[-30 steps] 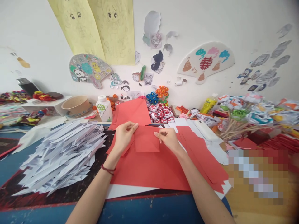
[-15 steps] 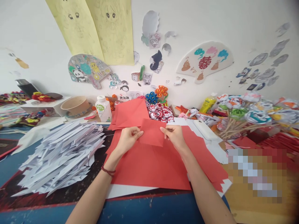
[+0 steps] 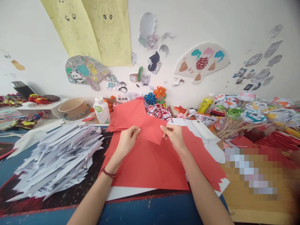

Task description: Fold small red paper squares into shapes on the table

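Note:
Between my two hands a small sheet of red paper (image 3: pixel 151 129) is held up, tilted, above larger red sheets (image 3: pixel 150 168) on the table. My left hand (image 3: pixel 129 137) pinches its left edge between thumb and fingers. At the opposite edge my right hand (image 3: pixel 172 135) grips the sheet with thumb and forefinger. Just behind it lies a stack of smaller red paper (image 3: pixel 127 114), close to the same colour, so the border between the two is hard to make out.
Folded white paper strips (image 3: pixel 58 159) lie in a big pile at left. A white bottle (image 3: pixel 101 111) and a round wooden container (image 3: pixel 72 106) stand behind it. Paper flowers on sticks (image 3: pixel 241 112) and a yellow bottle (image 3: pixel 206 103) are at right, before the wall (image 3: pixel 201 22).
The small red sheet has tilted and its lower corner points further down. My left hand has shifted slightly left, still pinching. The whole view has moved a little.

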Demonstrator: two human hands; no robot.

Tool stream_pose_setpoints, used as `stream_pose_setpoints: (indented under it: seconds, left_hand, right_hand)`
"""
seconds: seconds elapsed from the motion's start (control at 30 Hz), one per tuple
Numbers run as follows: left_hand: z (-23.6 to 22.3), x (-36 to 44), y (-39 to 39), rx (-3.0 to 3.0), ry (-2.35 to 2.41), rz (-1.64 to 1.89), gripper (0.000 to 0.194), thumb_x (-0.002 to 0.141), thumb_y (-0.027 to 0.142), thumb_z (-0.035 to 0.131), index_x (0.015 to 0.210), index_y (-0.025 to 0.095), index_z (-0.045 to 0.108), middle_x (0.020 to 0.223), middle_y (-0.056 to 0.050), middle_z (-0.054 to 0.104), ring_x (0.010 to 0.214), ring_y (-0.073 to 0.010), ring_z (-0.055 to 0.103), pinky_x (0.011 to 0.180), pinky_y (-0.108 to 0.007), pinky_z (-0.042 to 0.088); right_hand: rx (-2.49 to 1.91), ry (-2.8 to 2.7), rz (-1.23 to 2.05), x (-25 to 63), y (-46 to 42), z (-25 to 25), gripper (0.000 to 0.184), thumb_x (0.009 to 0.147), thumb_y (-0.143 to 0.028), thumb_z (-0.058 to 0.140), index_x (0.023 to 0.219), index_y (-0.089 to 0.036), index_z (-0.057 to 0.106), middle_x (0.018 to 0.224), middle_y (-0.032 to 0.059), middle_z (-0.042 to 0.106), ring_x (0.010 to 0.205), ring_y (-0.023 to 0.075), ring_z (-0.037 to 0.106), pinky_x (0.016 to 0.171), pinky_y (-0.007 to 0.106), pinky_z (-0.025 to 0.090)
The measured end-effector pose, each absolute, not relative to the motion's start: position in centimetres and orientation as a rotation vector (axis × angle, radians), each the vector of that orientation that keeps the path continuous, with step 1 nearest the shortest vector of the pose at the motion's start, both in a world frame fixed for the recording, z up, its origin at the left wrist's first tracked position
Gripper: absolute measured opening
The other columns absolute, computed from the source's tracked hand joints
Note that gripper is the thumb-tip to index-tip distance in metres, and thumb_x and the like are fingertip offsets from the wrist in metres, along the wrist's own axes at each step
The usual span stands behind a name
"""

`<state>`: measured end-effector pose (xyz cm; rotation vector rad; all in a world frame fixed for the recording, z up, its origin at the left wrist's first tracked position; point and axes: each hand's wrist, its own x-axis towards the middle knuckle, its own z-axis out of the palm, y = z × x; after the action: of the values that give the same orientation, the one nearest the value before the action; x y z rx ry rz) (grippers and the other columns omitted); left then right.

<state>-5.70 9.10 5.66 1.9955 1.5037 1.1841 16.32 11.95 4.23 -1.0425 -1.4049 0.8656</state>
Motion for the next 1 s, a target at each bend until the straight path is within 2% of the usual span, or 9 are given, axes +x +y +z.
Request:
stream_pose_setpoints:
  seconds: [0.1,0.23,0.3,0.37,0.43,0.53,0.67,0.83,1.0]
  left_hand:
    - [5.4,-5.9,9.5,1.985,1.490,1.213,0.025,0.089,0.038,0.048,0.077,0.019,0.058,0.066,0.002,0.058,0.059,-0.0128,0.050,0.057,-0.021,0.033]
    - [5.4,-6.6,9.8,1.887,1.405,1.295,0.025,0.089,0.036,0.047,0.077,0.016,0.058,0.071,0.000,0.058,0.066,-0.0129,0.051,0.061,-0.021,0.037]
    - [5.7,-6.9,9.7,1.934,1.372,1.175,0.025,0.087,0.034,0.049,0.075,0.015,0.058,0.068,0.000,0.057,0.063,-0.0122,0.048,0.059,-0.021,0.035]
    - [6.1,-6.9,9.4,2.052,1.319,0.991,0.025,0.086,0.031,0.049,0.070,0.015,0.057,0.063,0.002,0.053,0.060,-0.0110,0.044,0.057,-0.021,0.033]
    - [6.3,-6.6,9.0,2.155,1.261,0.849,0.025,0.086,0.029,0.049,0.066,0.015,0.056,0.060,0.003,0.050,0.058,-0.0101,0.041,0.056,-0.021,0.031]
    - [6.4,-5.7,8.2,2.217,1.229,0.756,0.025,0.086,0.028,0.048,0.065,0.016,0.055,0.057,0.003,0.049,0.055,-0.0095,0.039,0.054,-0.021,0.029]
    - [6.2,-4.7,7.8,2.213,1.259,0.827,0.022,0.087,0.029,0.046,0.073,0.017,0.058,0.064,0.002,0.057,0.059,-0.0104,0.046,0.057,-0.022,0.031]
    - [5.7,-3.8,8.1,2.139,1.279,0.922,0.017,0.081,0.022,0.047,0.067,0.016,0.055,0.058,0.004,0.050,0.056,-0.0091,0.042,0.055,-0.021,0.030]
    - [5.5,-3.5,8.5,2.099,1.350,0.969,0.013,0.075,0.018,0.048,0.063,0.016,0.051,0.058,0.004,0.048,0.055,-0.0086,0.039,0.054,-0.021,0.029]
  right_hand:
    - [-1.020,-1.405,0.949,16.3,11.7,4.5,0.046,0.080,-0.048,0.064,0.047,-0.017,0.057,0.047,0.0026,0.058,0.043,0.0108,0.047,0.049,0.026,0.039]
    - [-1.008,-1.640,1.366,17.3,11.3,5.2,0.036,0.074,-0.048,0.070,0.066,-0.013,0.068,0.059,0.0052,0.066,0.054,0.0151,0.059,0.056,0.027,0.045]
    - [-1.016,-1.784,1.458,18.0,11.2,5.6,0.035,0.072,-0.047,0.073,0.084,-0.014,0.073,0.080,0.0077,0.072,0.073,0.0194,0.065,0.069,0.030,0.049]
    - [-1.040,-1.798,1.379,18.2,11.1,6.0,0.038,0.074,-0.046,0.071,0.101,-0.018,0.072,0.103,0.0076,0.071,0.095,0.0221,0.064,0.084,0.033,0.047]
    - [-1.034,-1.804,1.305,17.9,11.0,6.1,0.037,0.078,-0.046,0.068,0.106,-0.021,0.071,0.112,0.0068,0.068,0.104,0.0231,0.061,0.090,0.034,0.045]
    - [-0.988,-1.899,1.207,16.7,11.0,5.8,0.029,0.081,-0.044,0.065,0.090,-0.018,0.074,0.096,0.0069,0.072,0.091,0.0219,0.064,0.079,0.032,0.047]
    - [-0.982,-1.948,0.998,15.2,10.8,5.2,0.026,0.084,-0.038,0.062,0.077,-0.016,0.072,0.077,0.0050,0.070,0.071,0.0180,0.061,0.062,0.027,0.044]
    - [-0.990,-2.013,0.614,14.2,10.3,4.7,0.015,0.083,-0.024,0.063,0.072,-0.017,0.071,0.070,0.0030,0.070,0.063,0.0153,0.058,0.059,0.026,0.041]
    - [-0.957,-1.994,0.253,13.8,9.6,4.7,0.020,0.085,-0.018,0.058,0.068,-0.018,0.069,0.066,0.0039,0.068,0.059,0.0151,0.056,0.059,0.027,0.040]
